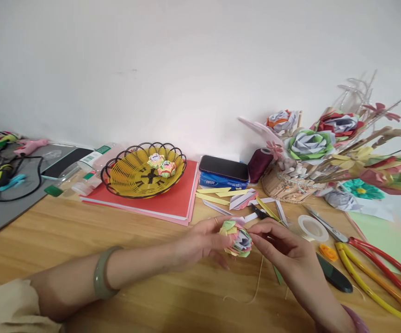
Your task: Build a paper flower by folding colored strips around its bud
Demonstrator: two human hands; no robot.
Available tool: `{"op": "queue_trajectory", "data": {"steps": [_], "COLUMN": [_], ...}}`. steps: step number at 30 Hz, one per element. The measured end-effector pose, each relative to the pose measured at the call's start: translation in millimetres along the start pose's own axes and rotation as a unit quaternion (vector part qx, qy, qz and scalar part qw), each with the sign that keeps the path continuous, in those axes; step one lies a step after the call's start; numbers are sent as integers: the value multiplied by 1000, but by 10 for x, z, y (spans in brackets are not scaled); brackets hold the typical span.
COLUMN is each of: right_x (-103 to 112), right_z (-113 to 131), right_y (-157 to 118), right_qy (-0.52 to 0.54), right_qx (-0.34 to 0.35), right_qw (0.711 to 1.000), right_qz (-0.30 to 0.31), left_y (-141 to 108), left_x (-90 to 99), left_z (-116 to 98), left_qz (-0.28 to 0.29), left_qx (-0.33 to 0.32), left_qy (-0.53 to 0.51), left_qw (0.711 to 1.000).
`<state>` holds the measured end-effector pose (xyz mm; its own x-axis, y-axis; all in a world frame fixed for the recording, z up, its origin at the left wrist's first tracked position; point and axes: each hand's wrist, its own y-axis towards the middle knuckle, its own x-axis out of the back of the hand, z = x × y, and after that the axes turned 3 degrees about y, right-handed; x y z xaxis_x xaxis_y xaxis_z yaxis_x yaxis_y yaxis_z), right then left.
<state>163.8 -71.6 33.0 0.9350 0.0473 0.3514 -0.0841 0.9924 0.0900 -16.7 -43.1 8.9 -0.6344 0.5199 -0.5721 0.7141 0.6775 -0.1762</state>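
Note:
My left hand (pixel 200 243) is closed around a small layered paper flower (pixel 237 238) with yellow, green, pink and pale lilac petals. At the flower's right edge, the thumb and forefinger of my right hand (pixel 280 243) are pinched together. What lies between those fingertips is too small to make out. A thin beige thread (pixel 258 282) hangs below the fingers and curls onto the wooden table (pixel 172 300). Folded paper strips (pixel 242 199) in yellow and lilac lie just beyond my hands.
A yellow woven basket (pixel 127 173) with two small paper flowers (pixel 165 167) sits on red paper (pixel 141 206). To the right lie a tape roll (pixel 313 228), red-handled scissors (pixel 346 238) and a yellow-handled tool (pixel 373 286). Behind them stands a pot (pixel 286 187) of paper flowers.

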Motion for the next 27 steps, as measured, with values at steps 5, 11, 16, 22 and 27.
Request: {"op": "queue_trajectory", "data": {"steps": [5, 11, 16, 22, 27], "right_x": [-3, 15, -4, -54, -73], "right_z": [3, 43, 95, 135, 83], "right_y": [-6, -53, -76, -73, -60], "right_qy": [0, -18, -27, -14, 47], "right_qx": [-4, 59, 64, 22, -34], "right_qw": [1000, 997, 998, 999, 997], "right_qz": [19, -46, -11, 46, 49], "left_y": [-16, 12, 0, -65, -70], "left_x": [-7, -2, -27, -54, 6], "left_z": [-40, 1, 59, 52, 76], "left_qz": [7, -10, -68, -127, -144], "left_qx": [23, 17, -107, -227, -328], "left_qy": [17, 48, 219, 483, 583], "left_qw": [1000, 999, 967, 836, 729]}}
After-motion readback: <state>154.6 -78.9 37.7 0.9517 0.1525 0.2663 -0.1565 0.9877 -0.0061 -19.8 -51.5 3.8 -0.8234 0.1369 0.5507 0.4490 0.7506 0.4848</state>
